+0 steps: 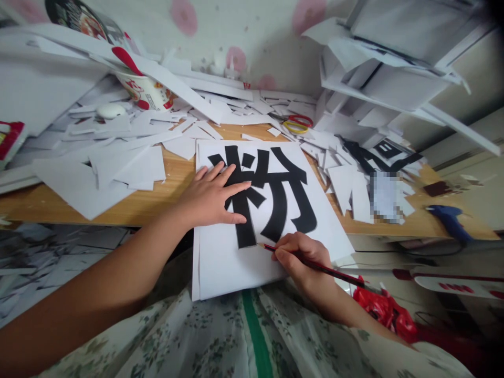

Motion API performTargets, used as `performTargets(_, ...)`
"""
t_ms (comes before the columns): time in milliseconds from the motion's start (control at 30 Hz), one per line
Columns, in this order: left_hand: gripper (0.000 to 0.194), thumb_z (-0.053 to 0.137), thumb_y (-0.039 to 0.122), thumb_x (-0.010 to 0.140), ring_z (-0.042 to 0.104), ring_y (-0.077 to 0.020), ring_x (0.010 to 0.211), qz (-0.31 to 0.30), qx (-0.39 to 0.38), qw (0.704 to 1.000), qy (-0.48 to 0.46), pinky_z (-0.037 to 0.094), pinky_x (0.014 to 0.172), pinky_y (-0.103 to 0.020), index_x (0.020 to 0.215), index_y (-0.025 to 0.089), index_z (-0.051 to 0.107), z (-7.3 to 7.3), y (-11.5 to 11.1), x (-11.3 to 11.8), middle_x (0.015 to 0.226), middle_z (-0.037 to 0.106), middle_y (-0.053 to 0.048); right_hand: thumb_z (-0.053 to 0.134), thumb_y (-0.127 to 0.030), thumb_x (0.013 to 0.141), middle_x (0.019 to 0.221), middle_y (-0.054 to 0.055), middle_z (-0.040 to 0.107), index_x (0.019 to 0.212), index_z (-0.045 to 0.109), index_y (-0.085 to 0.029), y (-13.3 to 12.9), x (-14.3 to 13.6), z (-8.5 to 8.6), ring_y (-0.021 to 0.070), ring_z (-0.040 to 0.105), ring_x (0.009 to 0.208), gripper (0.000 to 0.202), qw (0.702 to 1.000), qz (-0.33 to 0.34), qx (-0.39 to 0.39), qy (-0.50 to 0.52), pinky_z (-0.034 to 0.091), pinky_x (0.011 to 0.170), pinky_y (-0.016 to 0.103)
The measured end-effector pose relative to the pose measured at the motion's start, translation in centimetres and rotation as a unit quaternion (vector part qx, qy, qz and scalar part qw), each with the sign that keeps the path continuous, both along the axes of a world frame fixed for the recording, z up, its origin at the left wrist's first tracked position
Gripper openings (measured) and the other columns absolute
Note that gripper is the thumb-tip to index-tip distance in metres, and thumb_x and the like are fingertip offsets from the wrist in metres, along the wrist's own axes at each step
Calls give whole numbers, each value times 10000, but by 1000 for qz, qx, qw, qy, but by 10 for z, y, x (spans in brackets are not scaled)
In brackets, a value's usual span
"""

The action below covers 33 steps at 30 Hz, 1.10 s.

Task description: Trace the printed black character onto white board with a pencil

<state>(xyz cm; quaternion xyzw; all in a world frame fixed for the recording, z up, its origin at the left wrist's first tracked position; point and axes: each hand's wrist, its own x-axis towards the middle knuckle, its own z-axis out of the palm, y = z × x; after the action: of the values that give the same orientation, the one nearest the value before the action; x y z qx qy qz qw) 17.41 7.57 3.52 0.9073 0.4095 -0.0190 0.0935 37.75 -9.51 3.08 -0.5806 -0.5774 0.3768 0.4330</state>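
A large black cut-out character lies on a stack of white sheets at the table's front edge. My left hand rests flat with spread fingers over the left part of the black character. In my right hand is a red and black pencil, pinched between thumb and fingers. Its tip touches or hovers just by the lower end of the character's left vertical stroke; exact contact cannot be made out.
White paper scraps cover much of the wooden table. Scissors lie behind the sheets, a paper cup stands back left, and a blue glue gun sits at right. White board structures rise back right.
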Motion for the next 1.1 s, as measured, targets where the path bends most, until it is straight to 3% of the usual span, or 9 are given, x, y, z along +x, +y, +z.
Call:
performTargets(167,863,545,777,718,2,-344,1483,-1,-3,1000,-6,32,1159,-522,1469,437,292,-1,0,0,1635,31,21,580,-157,797,741,10,665,681,620,-208,0,-1,3,140,586,671,133,999,1,-9,-43,442,579,242)
performTargets(400,862,547,778,716,17,-346,1482,-1,0,1000,-7,32,1159,-524,1467,438,297,-2,0,0,1634,41,25,592,-162,818,747,11,670,707,629,-212,1,-3,5,136,604,666,128,1000,13,22,0,458,580,244)
performTargets(567,869,538,788,716,17,-342,1483,0,4,1000,-1,40,1159,-527,1469,425,302,0,-1,0,1635,31,-2,574,-139,818,726,8,661,698,604,-209,5,-17,13,128,606,635,142,996,77,43,-13,453,555,242)
performTargets(733,919,550,804,689,3,-351,1481,-6,3,1000,5,28,1158,-534,1478,418,282,0,-1,0,1636,14,3,562,-125,825,773,10,664,732,593,-209,5,-18,9,122,597,642,129,995,86,39,-39,443,559,243)
performTargets(900,958,558,818,667,-2,-367,1478,-7,5,1000,8,18,1156,-535,1484,403,278,-1,-1,0,1636,15,1,560,-128,814,762,13,658,706,587,-206,4,-17,11,121,584,628,136,992,68,37,-97,419,533,237)
performTargets(1100,959,566,814,664,10,-367,1478,-10,10,1000,7,38,1156,-530,1482,401,284,-2,0,0,1636,16,-17,540,-163,813,687,13,631,650,588,-195,2,-20,17,119,551,583,173,996,23,-1,-88,403,522,237)
